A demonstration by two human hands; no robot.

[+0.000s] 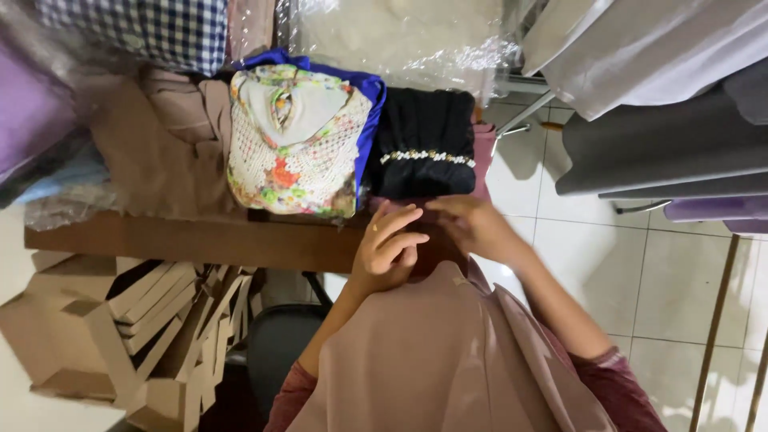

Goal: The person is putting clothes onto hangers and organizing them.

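**Both hands on a maroon cloth at the bench edge**

Left hand [390, 246] resting at centre frame, fingers loosely curled and spread on a dark maroon cloth [438, 248], pressing rather than pinching. Right hand [474, 226] just at 3 o'clock of it, fingers flat on the same cloth; grip hard to read, fingertips partly hidden against the dark fabric. Maroon cloth mostly hidden under both hands and behind the pale pink garment [436, 360] filling the lower frame. Touching at 12 o'clock: folded black garment with a beaded band [424, 144]. At 10 o'clock: folded floral lace top [298, 144] on blue fabric. At 9 o'clock: tan folded clothes [160, 144], edges blurred. Plastic-wrapped bundle [400, 36] cut off by the top edge. Brown bench [192, 240] front edge bare towards 9 o'clock. Flattened cardboard boxes [120, 328] stacked below at 8 o'clock. Open tiled floor [664, 288] at 3 o'clock, bounded by hanging grey and white garments [664, 144].
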